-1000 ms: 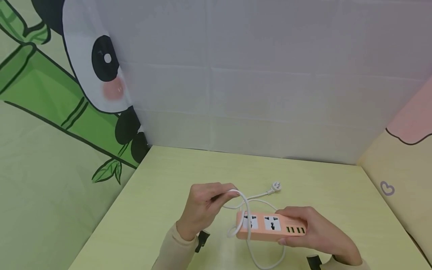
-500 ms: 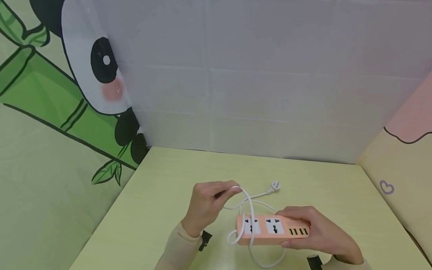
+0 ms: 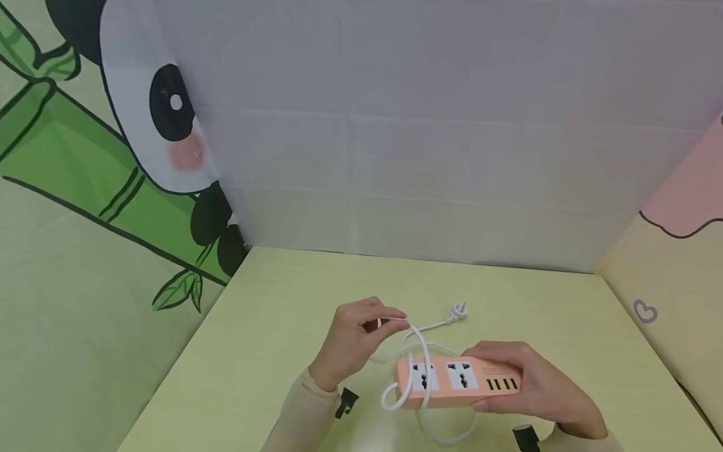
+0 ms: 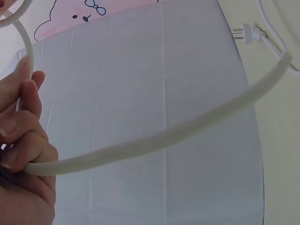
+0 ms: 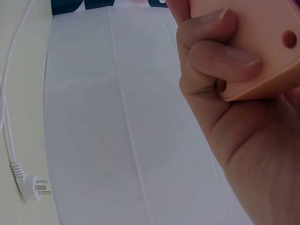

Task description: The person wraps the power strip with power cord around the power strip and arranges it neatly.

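My right hand (image 3: 536,383) grips the right end of an orange power strip (image 3: 443,398), thumb along its front edge and fingers behind. In the right wrist view the curled fingers (image 5: 220,65) lie against the strip's underside (image 5: 262,28). A white cord (image 3: 427,370) loops over the strip's left end, crossing the first socket. My left hand (image 3: 358,339) pinches this cord between thumb and fingertips, above and left of the strip. In the left wrist view the cord (image 4: 154,138) also passes through the curled lower fingers. The plug (image 3: 459,311) lies on the table behind the strip.
The pale yellow table (image 3: 282,282) meets a grey-white back wall (image 3: 440,157). A panda and bamboo print (image 3: 164,138) covers the left wall, with a pink print (image 3: 689,194) on the right. Black wrist mounts (image 3: 346,402) sit by both cuffs.
My left hand has shifted slightly to the right with the cord, drawing the loop over the strip. The strip, in my right hand, has moved slightly right. The plug stays on the table.
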A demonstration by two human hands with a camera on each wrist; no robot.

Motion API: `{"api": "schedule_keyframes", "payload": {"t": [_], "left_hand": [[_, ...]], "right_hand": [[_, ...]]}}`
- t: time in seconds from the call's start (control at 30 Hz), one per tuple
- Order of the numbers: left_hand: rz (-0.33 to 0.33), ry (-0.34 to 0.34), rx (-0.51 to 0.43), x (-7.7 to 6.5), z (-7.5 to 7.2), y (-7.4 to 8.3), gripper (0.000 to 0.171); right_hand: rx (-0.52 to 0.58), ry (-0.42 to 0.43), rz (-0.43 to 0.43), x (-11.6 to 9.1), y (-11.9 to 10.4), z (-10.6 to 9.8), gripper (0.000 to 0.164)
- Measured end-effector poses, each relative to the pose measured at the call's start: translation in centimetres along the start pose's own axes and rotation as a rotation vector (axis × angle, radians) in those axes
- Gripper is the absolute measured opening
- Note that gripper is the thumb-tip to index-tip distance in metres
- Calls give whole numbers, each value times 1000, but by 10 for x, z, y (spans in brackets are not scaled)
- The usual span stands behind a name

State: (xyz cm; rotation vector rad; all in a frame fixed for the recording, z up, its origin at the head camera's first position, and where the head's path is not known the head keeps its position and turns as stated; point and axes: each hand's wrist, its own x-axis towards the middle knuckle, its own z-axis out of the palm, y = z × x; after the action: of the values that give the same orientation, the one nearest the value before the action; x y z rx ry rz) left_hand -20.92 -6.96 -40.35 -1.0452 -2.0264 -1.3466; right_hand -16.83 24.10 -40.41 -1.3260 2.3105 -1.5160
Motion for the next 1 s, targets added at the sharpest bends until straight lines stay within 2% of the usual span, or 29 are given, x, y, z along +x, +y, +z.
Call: {"api": "schedule_keyframes", "payload": {"t": [0.13,0.3,0.57,0.73,0.9,1.0], "left_hand": [[-39,-76,2,-2,2,-1,13],[-61,-141,60,-3,7,0,18],[-83,-225,167,-3,8,1,19],[-96,-302,245,-3,10,2,22],[-166,-385,211,-4,12,3,15],[-205,-412,181,-4,14,4,15]], "right_hand": [[29,41,-25,-1,2,-1,54],[47,78,-68,1,3,-3,59],[3,125,50,0,1,-4,56],[-14,164,79,0,4,-5,53],[-25,225,93,-1,7,-5,53],[-50,276,99,-1,8,-5,53]]}}
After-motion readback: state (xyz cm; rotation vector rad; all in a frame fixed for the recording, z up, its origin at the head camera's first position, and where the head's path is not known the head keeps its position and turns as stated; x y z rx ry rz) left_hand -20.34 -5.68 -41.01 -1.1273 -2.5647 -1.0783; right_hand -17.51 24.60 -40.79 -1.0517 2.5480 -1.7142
